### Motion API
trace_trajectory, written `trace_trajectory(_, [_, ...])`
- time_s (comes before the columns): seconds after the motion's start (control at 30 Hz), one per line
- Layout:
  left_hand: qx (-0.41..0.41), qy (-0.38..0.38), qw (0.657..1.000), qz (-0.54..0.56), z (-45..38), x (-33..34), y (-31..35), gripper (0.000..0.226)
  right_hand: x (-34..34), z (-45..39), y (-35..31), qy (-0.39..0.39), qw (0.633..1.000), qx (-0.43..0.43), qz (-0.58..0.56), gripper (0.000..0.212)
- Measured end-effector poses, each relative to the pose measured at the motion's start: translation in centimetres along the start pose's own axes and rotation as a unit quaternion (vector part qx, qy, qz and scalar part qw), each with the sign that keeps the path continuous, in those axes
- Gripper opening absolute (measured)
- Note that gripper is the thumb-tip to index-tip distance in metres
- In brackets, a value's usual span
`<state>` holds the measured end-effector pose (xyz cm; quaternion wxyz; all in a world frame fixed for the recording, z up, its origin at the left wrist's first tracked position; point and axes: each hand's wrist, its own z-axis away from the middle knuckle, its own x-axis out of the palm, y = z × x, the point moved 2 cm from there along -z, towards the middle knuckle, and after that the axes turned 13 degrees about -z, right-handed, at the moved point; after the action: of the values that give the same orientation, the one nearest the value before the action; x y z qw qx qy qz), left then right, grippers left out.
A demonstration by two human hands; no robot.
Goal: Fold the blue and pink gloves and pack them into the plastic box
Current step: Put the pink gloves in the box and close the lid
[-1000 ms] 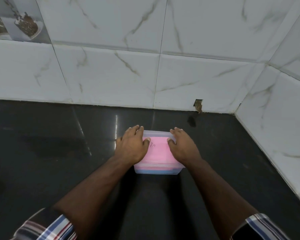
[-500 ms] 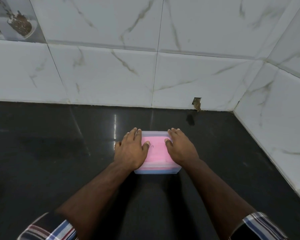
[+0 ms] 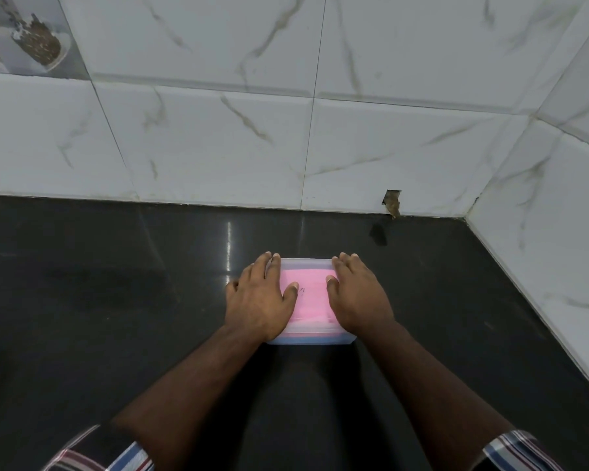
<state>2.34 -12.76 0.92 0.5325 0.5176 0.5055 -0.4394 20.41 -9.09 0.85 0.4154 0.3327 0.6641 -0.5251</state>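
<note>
Both hands [image 3: 259, 298] [image 3: 358, 295] flat atop lidded plastic box [image 3: 312, 338]

The light is dim and cool. A thin streak of glare lies on the dark counter [image 3: 82, 300]. Tile lines bend at the edges; the sleeves [image 3: 99, 453] look slightly blurred.
</note>
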Motion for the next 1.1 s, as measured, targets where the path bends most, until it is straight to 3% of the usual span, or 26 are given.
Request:
trace_trajectory(0.23, [0.011,0.008,0.999,-0.036,0.0,-0.4,-0.1,0.068,-0.6,0.4,-0.5,0.002,1.000,-0.008,0.023,0.051])
trace_trajectory(0.47, [0.122,0.134,0.981,-0.064,4.3,-1.3,1.7,0.048,-0.3,4.9,-1.2,0.029,0.995,-0.098,0.013,0.041])
trace_trajectory(0.63, [0.164,0.118,0.975,-0.096,7.4,1.3,1.9,0.052,0.7,8.3,-1.1,0.040,0.993,-0.112,0.028,0.045])
trace_trajectory(1.1, [0.140,0.103,0.980,-0.098,6.1,2.7,2.1,0.057,1.7,6.2,-1.3,0.004,0.994,-0.094,0.047,0.053])
